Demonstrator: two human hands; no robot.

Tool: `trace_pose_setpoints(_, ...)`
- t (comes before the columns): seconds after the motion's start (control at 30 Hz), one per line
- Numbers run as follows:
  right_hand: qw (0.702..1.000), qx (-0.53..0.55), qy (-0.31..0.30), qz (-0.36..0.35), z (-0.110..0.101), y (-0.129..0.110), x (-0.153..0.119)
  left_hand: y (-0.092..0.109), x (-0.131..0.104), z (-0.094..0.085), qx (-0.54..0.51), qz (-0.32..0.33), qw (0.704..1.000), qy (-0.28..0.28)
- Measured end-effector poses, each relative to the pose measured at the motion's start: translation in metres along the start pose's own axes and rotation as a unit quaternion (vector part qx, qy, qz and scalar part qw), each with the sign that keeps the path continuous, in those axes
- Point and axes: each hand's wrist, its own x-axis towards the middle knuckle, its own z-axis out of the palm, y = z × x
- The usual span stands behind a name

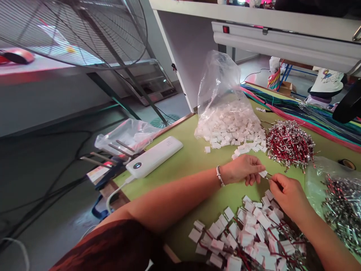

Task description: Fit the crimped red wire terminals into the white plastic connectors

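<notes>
My left hand [246, 170] pinches a small white connector [263, 174] between thumb and fingers. Close against it on the right, my right hand [284, 188] has its fingers closed on a thin wire with a metal terminal [268, 178], at the connector's edge. Below both hands lies a pile of white connectors with red wires [251, 229]. Loose white connectors [231, 124] spill from a clear plastic bag [218, 75] behind my left hand. A heap of short red wires with metal ends [290, 145] sits beyond my right hand.
A white power bank [155, 156] with a cable lies on the green table [191, 162] at left. Long colored wires [310, 116] run along the back right. Another bag of wires [341, 203] is at right. A large fan [84, 34] stands upper left; a person [327, 82] is in the background.
</notes>
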Motion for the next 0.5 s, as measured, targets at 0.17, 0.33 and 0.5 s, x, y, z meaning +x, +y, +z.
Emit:
trace_pose_setpoints(0.17,1.000,0.020,0.002,0.001,0.002,0.001,0.001,-0.005,0.000,0.013,0.056,0.018,0.998,0.015)
trace_pose_setpoints(0.33,0.999,0.034,-0.001,0.005,-0.001,0.001,0.000,-0.006,-0.001,0.014,0.057,0.022,0.998,0.032)
trace_pose_setpoints(0.5,0.997,0.034,-0.015,-0.071,-0.003,-0.003,0.000,-0.010,-0.001,0.014,0.045,0.029,0.998,0.026)
